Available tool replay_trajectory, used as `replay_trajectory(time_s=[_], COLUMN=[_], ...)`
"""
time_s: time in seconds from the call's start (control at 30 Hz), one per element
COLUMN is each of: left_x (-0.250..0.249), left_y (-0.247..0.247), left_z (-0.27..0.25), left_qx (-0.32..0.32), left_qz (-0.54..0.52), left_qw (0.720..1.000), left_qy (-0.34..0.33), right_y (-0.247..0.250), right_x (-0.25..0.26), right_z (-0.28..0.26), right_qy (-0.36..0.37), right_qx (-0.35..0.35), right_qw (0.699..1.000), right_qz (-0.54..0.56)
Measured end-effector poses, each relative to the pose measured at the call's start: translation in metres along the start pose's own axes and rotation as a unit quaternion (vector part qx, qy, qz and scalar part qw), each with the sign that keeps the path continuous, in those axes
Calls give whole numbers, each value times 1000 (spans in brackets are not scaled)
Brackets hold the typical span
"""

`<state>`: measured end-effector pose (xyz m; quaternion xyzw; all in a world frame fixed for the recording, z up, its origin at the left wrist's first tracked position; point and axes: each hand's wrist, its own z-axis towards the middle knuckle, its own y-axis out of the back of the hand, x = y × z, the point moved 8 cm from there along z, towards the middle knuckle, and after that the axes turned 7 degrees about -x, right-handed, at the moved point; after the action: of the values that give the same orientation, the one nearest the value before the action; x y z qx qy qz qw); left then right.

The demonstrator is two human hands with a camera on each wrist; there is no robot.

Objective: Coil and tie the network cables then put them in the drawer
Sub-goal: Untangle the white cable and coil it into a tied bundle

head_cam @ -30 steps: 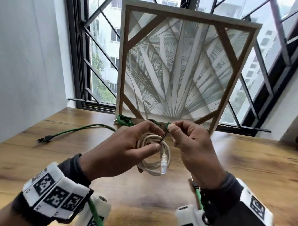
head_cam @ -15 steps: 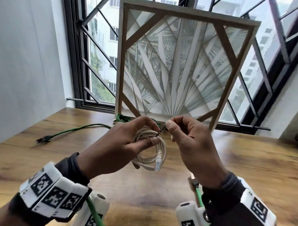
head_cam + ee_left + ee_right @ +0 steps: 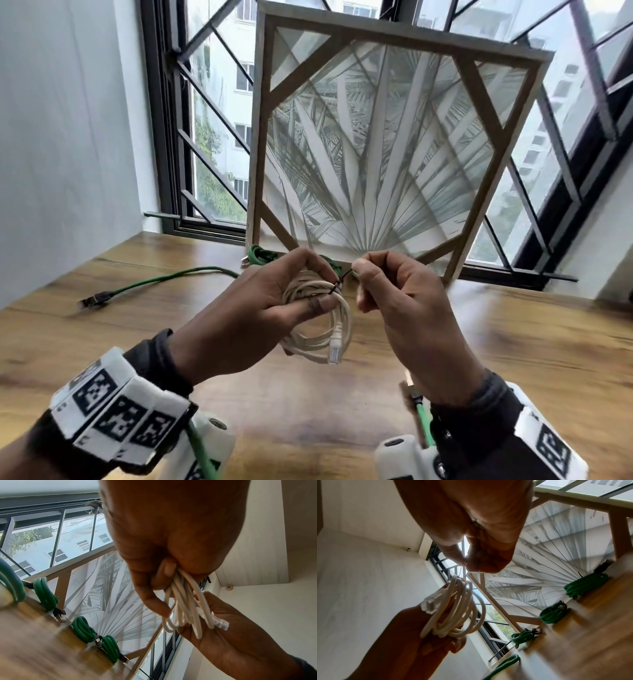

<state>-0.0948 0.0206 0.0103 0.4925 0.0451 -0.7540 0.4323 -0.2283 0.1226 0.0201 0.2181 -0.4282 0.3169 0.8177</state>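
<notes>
A coiled white network cable (image 3: 322,325) hangs above the wooden table (image 3: 513,342), gripped at its top by my left hand (image 3: 267,308); its clear plug (image 3: 335,349) dangles at the bottom. My right hand (image 3: 383,284) pinches the end of a thin black tie (image 3: 342,277) that runs to the coil's top. In the left wrist view, the left hand (image 3: 163,574) has fingers curled round the white cable (image 3: 185,605). In the right wrist view, the right hand (image 3: 471,563) pinches just above the white cable (image 3: 458,609). The drawer is not in view.
Several coiled green cables (image 3: 583,585) lie by the base of a framed palm-leaf picture (image 3: 376,144) leaning on the window. An uncoiled green cable (image 3: 164,279) with a dark plug stretches across the table's left. A wall stands at left.
Both hands and the white coil have risen slightly and shifted a little left; the right hand keeps pulling the black tie taut.
</notes>
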Motion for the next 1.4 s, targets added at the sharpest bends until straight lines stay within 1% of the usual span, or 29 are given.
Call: replay_trajectory(time_s=[0.1, 0.17, 0.3, 0.37, 0.5, 0.6, 0.67, 0.77, 0.83, 1.03, 1.17, 1.23, 1.4], left_x=[3, 4, 0, -2, 2, 2, -2, -7, -7, -11, -14, -16, -19], left_y=[2, 3, -5, -8, -7, -6, -5, -2, -2, -9, -13, -16, -16], left_z=[1, 2, 0, -1, 1, 2, 1, 2, 2, -2, -5, -7, -6], left_qx=[-19, -20, 24, 33, 4, -4, -11, -20, -23, 5, 41, 60, 71], left_qz=[-36, -60, -108, -129, -122, -102, -115, -137, -155, -225, -262, -271, -270], left_qw=[999, 998, 994, 991, 992, 995, 993, 990, 988, 974, 962, 958, 958], left_qy=[9, 14, 15, 19, 30, 19, 10, -1, 7, 37, 65, 70, 62], right_y=[3, 2, -1, -1, 0, 1, 2, 1, -2, -6, -2, -3, -9], right_x=[1, 3, 6, 6, 7, 9, 13, 14, 15, 23, 23, 21, 10], right_z=[1, 1, 0, 1, 2, 2, 1, 3, 3, -1, 2, 2, -2], right_qy=[-9, -6, 16, 17, 29, 46, 52, 25, 4, 3, 6, 7, -50], right_qx=[5, 14, 14, 9, 0, -3, -2, 22, 51, 115, 151, 146, 97], right_qw=[1000, 999, 999, 999, 999, 999, 998, 995, 990, 982, 978, 979, 976], right_qz=[22, 28, 26, 27, 25, 25, 32, 91, 129, 148, 141, 143, 189])
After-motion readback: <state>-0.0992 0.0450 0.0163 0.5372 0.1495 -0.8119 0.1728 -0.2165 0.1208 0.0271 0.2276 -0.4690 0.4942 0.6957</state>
